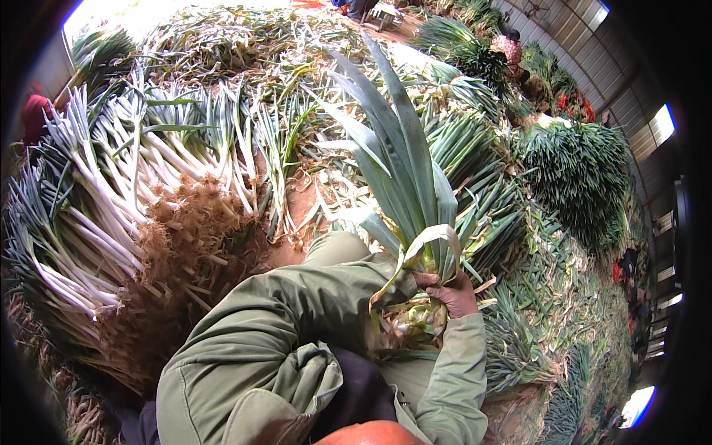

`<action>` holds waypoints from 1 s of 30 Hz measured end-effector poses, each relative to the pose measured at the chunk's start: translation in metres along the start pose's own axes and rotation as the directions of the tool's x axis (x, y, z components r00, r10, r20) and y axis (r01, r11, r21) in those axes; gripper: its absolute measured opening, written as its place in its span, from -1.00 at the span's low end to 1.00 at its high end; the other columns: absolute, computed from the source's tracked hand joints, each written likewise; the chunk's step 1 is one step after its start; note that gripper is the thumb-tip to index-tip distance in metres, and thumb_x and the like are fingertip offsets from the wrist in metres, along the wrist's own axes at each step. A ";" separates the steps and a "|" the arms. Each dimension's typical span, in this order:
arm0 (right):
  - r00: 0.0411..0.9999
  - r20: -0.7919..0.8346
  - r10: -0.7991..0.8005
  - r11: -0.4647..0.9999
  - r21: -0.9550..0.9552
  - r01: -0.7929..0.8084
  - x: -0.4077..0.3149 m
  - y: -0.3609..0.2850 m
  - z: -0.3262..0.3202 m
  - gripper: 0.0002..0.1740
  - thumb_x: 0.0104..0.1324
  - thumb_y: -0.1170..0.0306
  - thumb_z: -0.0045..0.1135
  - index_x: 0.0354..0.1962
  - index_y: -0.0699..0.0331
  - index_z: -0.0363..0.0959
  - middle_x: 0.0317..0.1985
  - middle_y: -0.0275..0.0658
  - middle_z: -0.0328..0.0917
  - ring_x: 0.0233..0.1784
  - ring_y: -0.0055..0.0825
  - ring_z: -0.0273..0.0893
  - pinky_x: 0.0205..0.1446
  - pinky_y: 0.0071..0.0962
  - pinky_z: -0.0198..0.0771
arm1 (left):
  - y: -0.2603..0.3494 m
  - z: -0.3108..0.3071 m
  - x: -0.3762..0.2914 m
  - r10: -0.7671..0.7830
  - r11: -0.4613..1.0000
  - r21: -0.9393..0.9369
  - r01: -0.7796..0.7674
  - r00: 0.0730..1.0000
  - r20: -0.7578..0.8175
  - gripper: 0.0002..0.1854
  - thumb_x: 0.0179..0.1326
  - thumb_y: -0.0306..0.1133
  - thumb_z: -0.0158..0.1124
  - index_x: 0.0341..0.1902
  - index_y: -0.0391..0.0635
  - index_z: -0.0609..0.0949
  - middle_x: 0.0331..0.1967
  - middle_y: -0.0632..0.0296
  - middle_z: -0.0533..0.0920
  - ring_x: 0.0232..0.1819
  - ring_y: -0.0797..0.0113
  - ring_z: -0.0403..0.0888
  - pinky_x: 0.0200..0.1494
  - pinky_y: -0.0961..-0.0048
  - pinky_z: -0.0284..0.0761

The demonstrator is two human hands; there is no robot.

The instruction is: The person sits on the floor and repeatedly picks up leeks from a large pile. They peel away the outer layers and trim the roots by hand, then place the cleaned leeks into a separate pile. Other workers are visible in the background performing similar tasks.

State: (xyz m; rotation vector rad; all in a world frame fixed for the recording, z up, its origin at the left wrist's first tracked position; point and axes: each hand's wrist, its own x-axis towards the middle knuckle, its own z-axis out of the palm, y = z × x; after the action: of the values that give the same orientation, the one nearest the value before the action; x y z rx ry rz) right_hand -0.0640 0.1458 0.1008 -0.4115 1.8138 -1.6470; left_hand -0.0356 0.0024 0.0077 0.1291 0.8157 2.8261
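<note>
A large leek (403,167) with broad blue-green leaves stands upright before my chest, its tops fanned away from me. My right hand (457,296) is wrapped around its lower part from the right. At the same spot my left hand (425,279) shows only some fingers against the stem; the rest is hidden by my sleeve and the plant. One pale, withered leaf (439,232) bends over and droops in front of the stalk. Below my hands, peeled leaf scraps (414,322) lie close to my lap.
To the left lies a big heap of leeks (119,183) with white stems and brown root clumps (189,222). Green leek bundles (484,206) lie at my right, with a larger stack (578,172) beyond. Leaf litter (222,44) covers the floor ahead. Other people (507,53) are farther off.
</note>
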 end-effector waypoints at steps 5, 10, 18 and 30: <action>0.971 -0.150 -0.185 0.945 -0.298 0.134 0.002 0.014 0.009 -0.74 0.03 0.60 0.49 -0.28 0.43 0.65 -0.37 -0.25 0.73 -0.30 -0.55 0.66 -0.20 -0.44 0.55 | -0.001 0.000 -0.003 -0.003 1.000 -0.005 0.003 1.000 -0.008 -0.67 0.39 -0.24 0.32 0.06 -0.24 0.64 -0.14 0.16 0.74 -0.16 0.35 0.69 -0.08 0.35 0.65; 0.813 -0.216 -0.541 0.637 -0.736 0.228 0.002 0.031 0.017 -0.64 0.09 0.23 0.42 -0.42 0.41 0.59 -0.54 -0.01 0.61 -0.46 -0.08 0.62 -0.29 -0.16 0.48 | 0.003 -0.007 -0.009 0.018 1.000 -0.022 -0.019 0.999 -0.028 -0.68 0.38 -0.24 0.33 0.03 -0.24 0.65 -0.15 0.14 0.74 -0.17 0.32 0.70 -0.09 0.32 0.65; 0.686 -0.171 -0.707 0.567 -0.717 0.405 -0.004 0.049 0.014 -0.79 0.13 0.38 0.42 -0.39 0.32 0.57 -0.36 -0.11 0.55 -0.25 -0.16 0.59 -0.15 -0.25 0.49 | -0.001 -0.023 -0.012 0.077 0.995 -0.049 -0.081 0.993 -0.085 -0.70 0.37 -0.24 0.35 -0.02 -0.23 0.68 -0.17 0.13 0.75 -0.18 0.27 0.72 -0.10 0.27 0.66; 0.683 -0.021 -0.730 0.658 -0.293 0.694 -0.014 0.095 -0.006 -0.76 0.40 0.42 0.13 -0.05 0.37 0.42 -0.08 -0.10 0.53 -0.16 -0.40 0.53 -0.04 -0.40 0.50 | 0.018 0.004 -0.023 -0.409 0.603 -0.595 0.531 0.847 0.341 -0.29 0.37 0.08 0.25 0.24 -0.37 0.43 -0.05 -0.03 0.66 -0.03 0.05 0.60 0.17 0.10 0.49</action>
State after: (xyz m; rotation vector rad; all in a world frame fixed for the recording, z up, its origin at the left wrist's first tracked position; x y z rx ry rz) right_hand -0.0398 0.1743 0.0126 -1.3151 2.1353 -1.9609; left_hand -0.0157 -0.0151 0.0197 0.0311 -0.2404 2.3525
